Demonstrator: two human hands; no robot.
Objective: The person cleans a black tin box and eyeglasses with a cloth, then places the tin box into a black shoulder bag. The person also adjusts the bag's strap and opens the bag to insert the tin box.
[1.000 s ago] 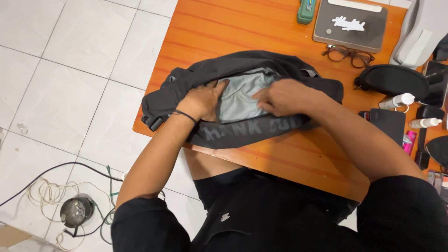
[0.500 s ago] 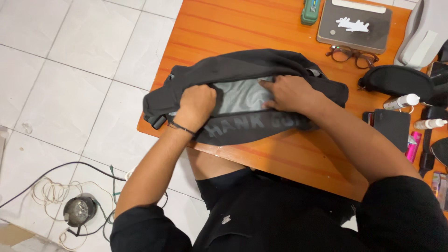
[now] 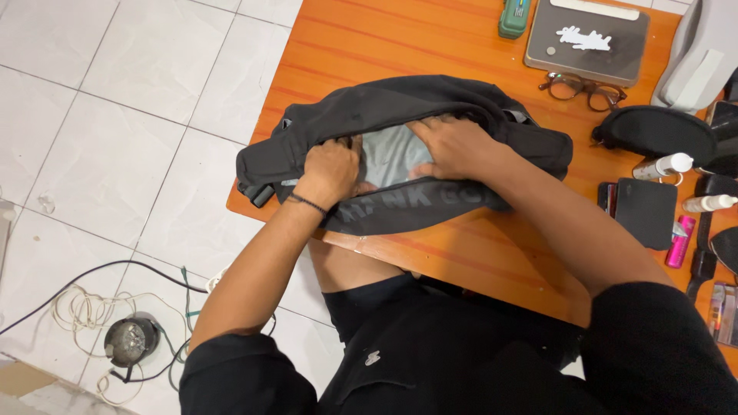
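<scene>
Nearest, the left hand (image 3: 332, 169) is clenched on the front lip of a black bag (image 3: 384, 104) lying on the tabletop (image 3: 477, 253). Beside it, the right hand (image 3: 453, 146) presses flat on grey cloth (image 3: 388, 154) inside the opening. Both look soft, light and floppy, best gripped at the rim. Beyond the right hand lie glasses (image 3: 582, 90).

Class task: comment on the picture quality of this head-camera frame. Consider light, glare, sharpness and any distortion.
Head view: soft, even light; mild sheen on the orange table; black bag loses detail in its dark folds; left hand and right hand are sharp; tile lines look slightly bowed near the edges.
</scene>
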